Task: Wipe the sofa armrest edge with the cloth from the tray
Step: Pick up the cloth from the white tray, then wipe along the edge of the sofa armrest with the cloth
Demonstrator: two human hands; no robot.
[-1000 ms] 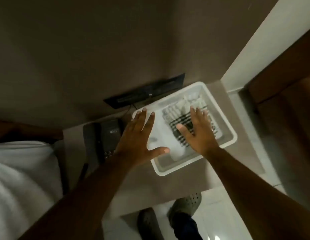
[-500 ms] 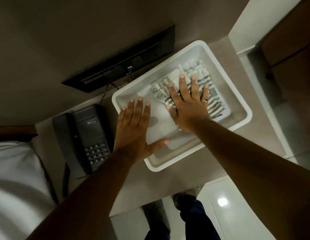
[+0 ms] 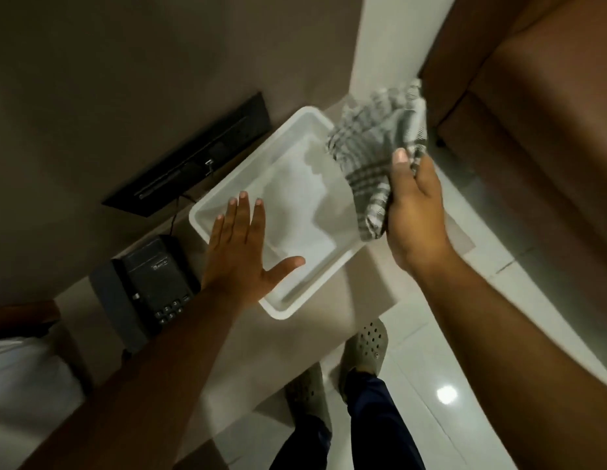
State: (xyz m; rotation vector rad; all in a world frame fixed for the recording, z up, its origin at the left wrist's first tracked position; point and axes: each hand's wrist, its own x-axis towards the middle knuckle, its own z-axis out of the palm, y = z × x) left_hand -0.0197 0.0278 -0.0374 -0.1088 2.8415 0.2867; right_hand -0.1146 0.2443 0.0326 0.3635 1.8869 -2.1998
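A grey and white checked cloth (image 3: 370, 154) hangs in the air over the right end of the white plastic tray (image 3: 227, 195), gripped by my right hand (image 3: 414, 212). The cloth is blurred. My left hand (image 3: 241, 252) lies flat with fingers spread on the tray's near left rim, holding nothing. A brown sofa (image 3: 539, 106) fills the upper right, its armrest side facing the tray. The tray sits on a beige side table (image 3: 359, 300) and has nothing else visible inside.
A dark desk phone (image 3: 149, 286) stands left of the tray on the table. A black panel (image 3: 190, 161) is fixed to the wall behind. White bedding (image 3: 20, 401) lies at the lower left. My feet in grey clogs (image 3: 366, 347) stand on glossy white floor tiles.
My right hand has closed on the cloth and lifted it out of the tray toward the right, nearer the sofa. The left hand stays on the tray's rim.
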